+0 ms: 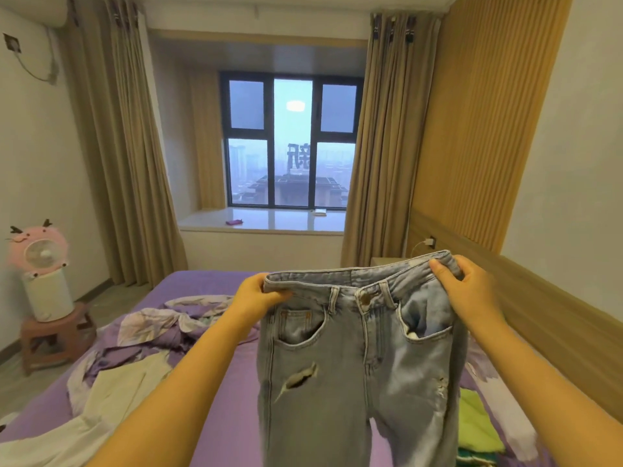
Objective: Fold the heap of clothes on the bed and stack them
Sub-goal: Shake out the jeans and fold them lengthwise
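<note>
**Pale jeans held up over the purple bed**

A pair of faded light-blue denim jeans with ripped knees (357,358) hangs in the air above the bed with its purple sheet (222,412), front side facing the camera, waistband uppermost and legs dangling down out of view. The left hand (258,296) pinches the left end of the waistband, fingers curled over the denim. The right hand (467,291) grips the right end, thumb on the near side and fingers wrapped behind the band.

On the bed, left of the jeans, lies a crumpled purple floral-print quilt (158,323), and nearer the camera a cream-white garment (111,396) spread loosely. Right of the jeans, a lime-green cloth (475,426) rests on the sheet.

Beyond the bed's far end stands a dark-framed window (291,143) over a pale glossy sill (266,220), flanked by tan pleated curtains (124,156). Left of the bed, a pink cartoon-faced fan on a white cylinder (42,264) sits on a small reddish-brown stool (55,335). Right of the bed runs a wooden ribbed wall panel (485,123).
</note>
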A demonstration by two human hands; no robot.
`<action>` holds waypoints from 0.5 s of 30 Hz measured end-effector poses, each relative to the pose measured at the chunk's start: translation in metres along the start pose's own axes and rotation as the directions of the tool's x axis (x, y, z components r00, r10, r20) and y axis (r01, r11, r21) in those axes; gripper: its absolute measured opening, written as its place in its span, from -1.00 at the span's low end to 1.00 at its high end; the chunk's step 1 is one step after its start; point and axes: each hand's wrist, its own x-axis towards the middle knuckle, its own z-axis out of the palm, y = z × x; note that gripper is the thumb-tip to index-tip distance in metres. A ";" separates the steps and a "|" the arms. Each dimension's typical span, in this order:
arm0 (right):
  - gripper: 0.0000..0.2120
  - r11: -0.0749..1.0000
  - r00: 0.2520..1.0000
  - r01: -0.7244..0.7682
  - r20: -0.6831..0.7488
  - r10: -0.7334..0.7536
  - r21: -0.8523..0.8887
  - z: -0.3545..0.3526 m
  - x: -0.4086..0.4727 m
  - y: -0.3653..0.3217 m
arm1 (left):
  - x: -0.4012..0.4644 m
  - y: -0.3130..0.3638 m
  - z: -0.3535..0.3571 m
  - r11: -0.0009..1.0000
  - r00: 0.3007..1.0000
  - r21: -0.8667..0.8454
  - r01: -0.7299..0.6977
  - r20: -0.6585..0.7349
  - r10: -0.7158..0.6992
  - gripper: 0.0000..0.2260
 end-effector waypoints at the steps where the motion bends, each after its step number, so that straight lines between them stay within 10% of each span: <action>1: -0.72 0.992 0.999 0.039 0.003 -0.039 -0.120 -0.002 0.002 -0.002 | 0.004 0.006 0.002 0.997 0.999 0.067 -0.029 -0.032 0.031 -0.92; 4: -0.69 0.981 1.000 0.012 -0.006 -0.014 -0.194 -0.003 0.005 -0.013 | 0.011 0.024 0.009 0.977 0.984 0.196 -0.081 -0.142 0.110 -0.90; 9: -0.73 0.866 0.917 -0.395 0.191 0.351 0.307 0.014 0.001 -0.052 | 0.006 0.067 0.040 0.991 0.960 -0.098 -0.086 -0.275 0.056 -0.80; 15: -0.75 0.776 0.885 -0.431 0.383 0.264 0.460 0.038 -0.022 -0.094 | 0.000 0.091 0.067 0.967 0.976 -0.222 -0.127 -0.204 0.081 -0.86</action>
